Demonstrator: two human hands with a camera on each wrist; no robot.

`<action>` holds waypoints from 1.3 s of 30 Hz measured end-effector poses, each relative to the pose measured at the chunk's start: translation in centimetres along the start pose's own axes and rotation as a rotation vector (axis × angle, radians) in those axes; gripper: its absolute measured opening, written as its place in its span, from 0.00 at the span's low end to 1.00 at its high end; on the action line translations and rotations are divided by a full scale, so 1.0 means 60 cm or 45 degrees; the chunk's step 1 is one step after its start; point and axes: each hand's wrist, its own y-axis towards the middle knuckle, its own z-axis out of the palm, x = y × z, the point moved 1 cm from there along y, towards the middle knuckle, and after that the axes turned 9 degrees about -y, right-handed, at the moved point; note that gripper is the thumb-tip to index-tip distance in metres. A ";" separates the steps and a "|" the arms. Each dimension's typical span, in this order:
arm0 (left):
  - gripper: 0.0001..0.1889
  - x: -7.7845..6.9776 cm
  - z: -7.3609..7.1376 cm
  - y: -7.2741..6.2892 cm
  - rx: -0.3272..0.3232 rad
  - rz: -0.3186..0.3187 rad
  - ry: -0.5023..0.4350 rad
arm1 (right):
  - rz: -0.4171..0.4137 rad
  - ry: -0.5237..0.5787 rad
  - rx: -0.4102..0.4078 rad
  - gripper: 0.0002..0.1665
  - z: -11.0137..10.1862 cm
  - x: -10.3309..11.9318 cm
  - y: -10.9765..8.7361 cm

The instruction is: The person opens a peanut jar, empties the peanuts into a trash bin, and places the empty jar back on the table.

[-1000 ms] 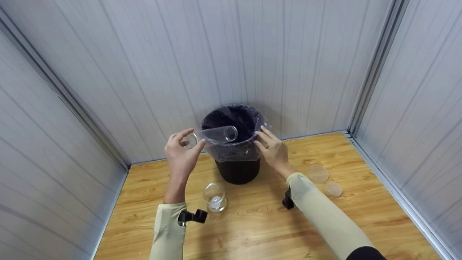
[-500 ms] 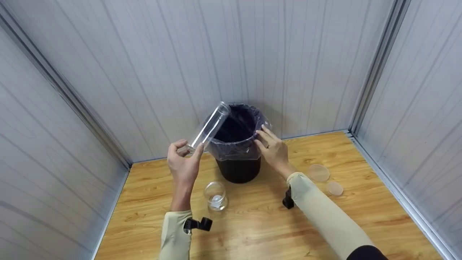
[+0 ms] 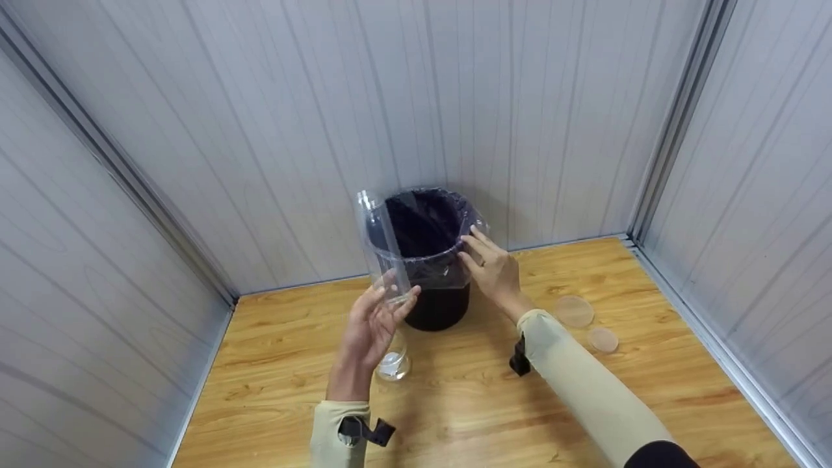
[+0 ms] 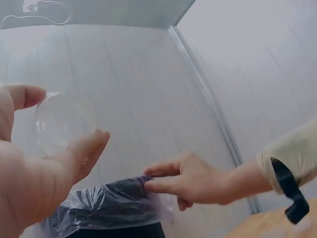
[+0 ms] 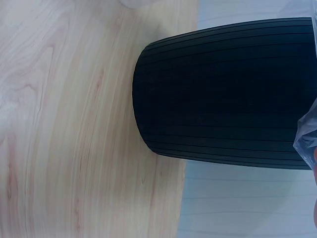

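My left hand (image 3: 395, 298) holds a clear glass tube (image 3: 382, 244) by its base, between thumb and fingers. The tube stands nearly upright in front of the left rim of a black bin (image 3: 434, 309). In the left wrist view the tube's round base (image 4: 62, 121) sits between my thumb and fingers. My right hand (image 3: 470, 251) pinches the edge of the thin plastic liner (image 3: 448, 273) on the bin's right rim. The right hand (image 4: 190, 179) and the liner (image 4: 109, 208) also show in the left wrist view. The right wrist view shows the bin's ribbed wall (image 5: 223, 94).
A small clear flask (image 3: 391, 364) stands on the wooden table (image 3: 455, 416) just below my left hand. Two round clear dishes (image 3: 573, 311) (image 3: 602, 340) lie to the right of the bin. Grey panel walls close in on three sides.
The tube swung from lying tipped over the bin's mouth up to nearly upright. My left hand dropped and moved right toward the bin. The right hand stayed on the liner.
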 end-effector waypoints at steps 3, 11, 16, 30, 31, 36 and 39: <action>0.27 0.011 -0.004 0.001 -0.021 0.134 0.366 | -0.009 0.000 -0.018 0.19 0.001 0.000 -0.001; 0.30 0.038 -0.031 0.001 -0.117 0.443 1.312 | -0.006 0.004 -0.008 0.19 0.001 0.003 0.002; 0.29 0.060 -0.051 -0.001 -0.148 0.469 1.595 | 0.013 -0.016 0.015 0.19 0.001 0.006 -0.001; 0.28 0.113 -0.131 0.005 -0.089 0.552 1.907 | -0.004 0.006 0.035 0.18 0.001 0.018 0.003; 0.28 0.118 -0.136 0.005 -0.082 0.554 1.914 | -0.004 0.006 0.040 0.18 0.001 0.019 0.001; 0.27 0.143 -0.162 0.012 -0.065 0.504 1.948 | 0.017 -0.005 0.039 0.18 0.003 0.024 -0.002; 0.27 0.154 -0.176 0.016 -0.095 0.441 1.948 | 0.022 -0.007 0.033 0.19 0.005 0.027 -0.002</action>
